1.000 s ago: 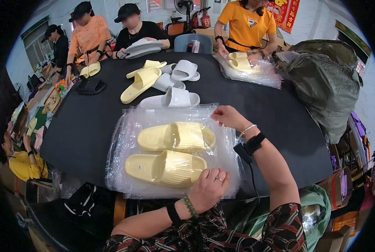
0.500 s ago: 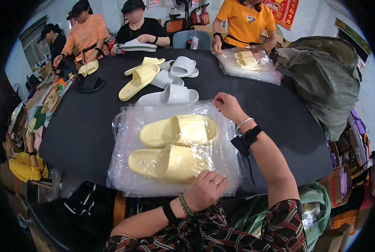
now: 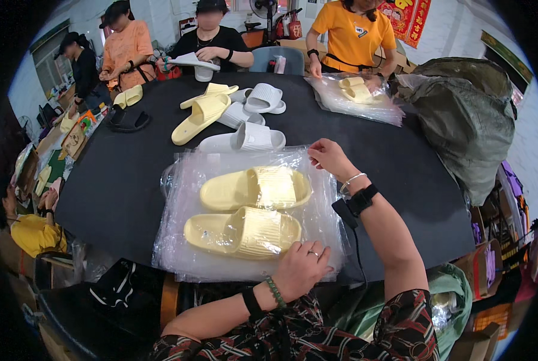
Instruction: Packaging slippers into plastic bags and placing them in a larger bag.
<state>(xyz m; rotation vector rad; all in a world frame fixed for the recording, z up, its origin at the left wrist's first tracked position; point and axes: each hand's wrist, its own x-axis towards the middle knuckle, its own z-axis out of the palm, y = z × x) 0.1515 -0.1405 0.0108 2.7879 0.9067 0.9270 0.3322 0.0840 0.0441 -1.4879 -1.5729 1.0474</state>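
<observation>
Surface: round black table (image 3: 130, 180), matte, edges bent by the lens.
Room: crowded workroom, white walls, red hanging (image 3: 408, 18) at top right, fan at the back, people seated round the far rim.
Bag: clear crinkly plastic bag (image 3: 184, 253), glossy, lying flat at the near edge of the table.
Slippers in bag: two pale yellow foam slide slippers (image 3: 254, 188), ribbed straps, side by side inside the plastic, toes pointing left.
Left hand: left hand (image 3: 300, 271) rests on the bag's near right corner, fingers together and pressed flat on the plastic, just beside the nearer slipper; ring, bead bracelet, dark band on the wrist.
Right hand: right hand (image 3: 329, 157) at the bag's far right corner, fingers curled and pinched on the plastic edge; bangle and black wrist strap.
Loose pile: white and yellow foam slippers (image 3: 245, 137) heaped mid-table, beyond the bag.
Second bag: another clear bag with yellow slippers (image 3: 356, 91) before a person in an orange shirt.
Right side: big grey-green cloth sack (image 3: 467, 114), wrinkled.
</observation>
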